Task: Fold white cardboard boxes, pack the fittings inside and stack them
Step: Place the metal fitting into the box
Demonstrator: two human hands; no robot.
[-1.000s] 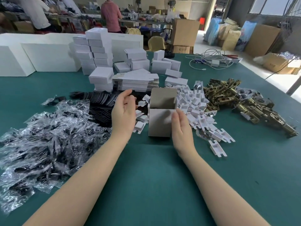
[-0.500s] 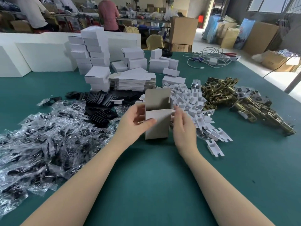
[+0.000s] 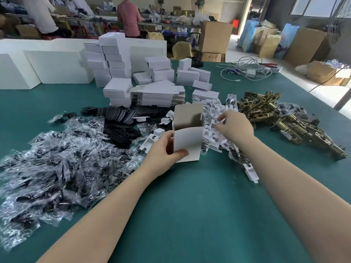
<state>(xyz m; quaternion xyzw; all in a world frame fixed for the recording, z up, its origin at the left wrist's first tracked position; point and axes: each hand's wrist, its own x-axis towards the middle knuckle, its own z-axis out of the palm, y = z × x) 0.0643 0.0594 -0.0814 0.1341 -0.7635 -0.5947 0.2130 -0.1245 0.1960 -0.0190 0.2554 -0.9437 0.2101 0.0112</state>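
Teal tabletop (image 3: 190, 205); white box (image 3: 187, 144), grey-brown inside; white inserts (image 3: 214, 130); brass-coloured fittings (image 3: 281, 118); black parts in clear bags (image 3: 57, 171).

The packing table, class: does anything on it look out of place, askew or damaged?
Nothing looks damaged. One white cardboard insert lies apart from its pile, nearer the camera. The left hand holds the open box upright.

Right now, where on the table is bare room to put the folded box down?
Bare green table lies near you, between the forearms, in front of the open box. It is crowded around it: plastic bags left, white inserts and brass fittings right, flat boxes behind.
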